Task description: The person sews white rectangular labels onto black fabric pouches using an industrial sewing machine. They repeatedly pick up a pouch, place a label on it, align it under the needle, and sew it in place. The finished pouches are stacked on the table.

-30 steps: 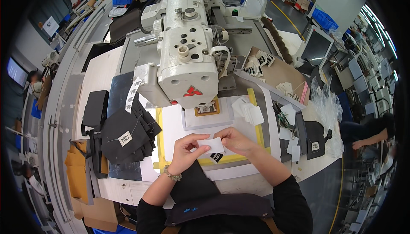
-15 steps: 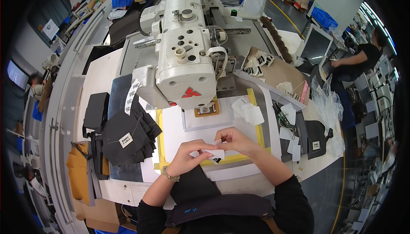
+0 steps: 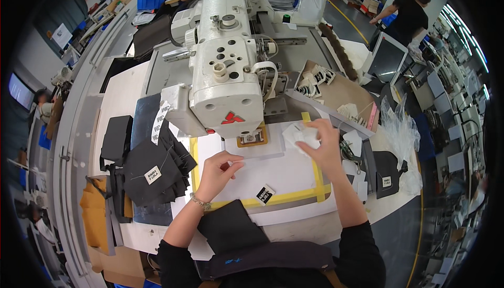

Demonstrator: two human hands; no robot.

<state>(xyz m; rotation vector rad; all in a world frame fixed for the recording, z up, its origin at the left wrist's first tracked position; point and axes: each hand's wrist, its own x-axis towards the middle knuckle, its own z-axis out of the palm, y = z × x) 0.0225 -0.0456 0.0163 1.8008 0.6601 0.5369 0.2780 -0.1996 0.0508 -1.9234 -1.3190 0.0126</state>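
My left hand point(image 3: 216, 176) hovers over the white work sheet point(image 3: 239, 180), thumb and forefinger pinched together; whatever may be between them is too small to make out. To the right, my right hand point(image 3: 326, 149) has its thumb and fingers around a white paper piece point(image 3: 311, 137), at the pile of white pieces point(image 3: 295, 133). A small black-and-white label point(image 3: 265, 194) lies near the sheet's front edge, beside the yellow tape. Close to my body rests a black fabric piece point(image 3: 233, 229). The white sewing machine point(image 3: 226, 93) stands just beyond my hands, its clamp frame point(image 3: 252, 137) low over the sheet.
Black fabric pieces point(image 3: 152, 175), the top one labelled, are stacked at left. A cardboard tray point(image 3: 346, 96) of labels sits at right, near scissors point(image 3: 349, 151), a black pouch point(image 3: 386, 175) and clear plastic point(image 3: 401, 130). A co-worker point(image 3: 409, 17) stands at far right.
My hands have parted: the right went right and away to the white pile, the left slightly left and away. The label now shows fully on the sheet. The co-worker has moved.
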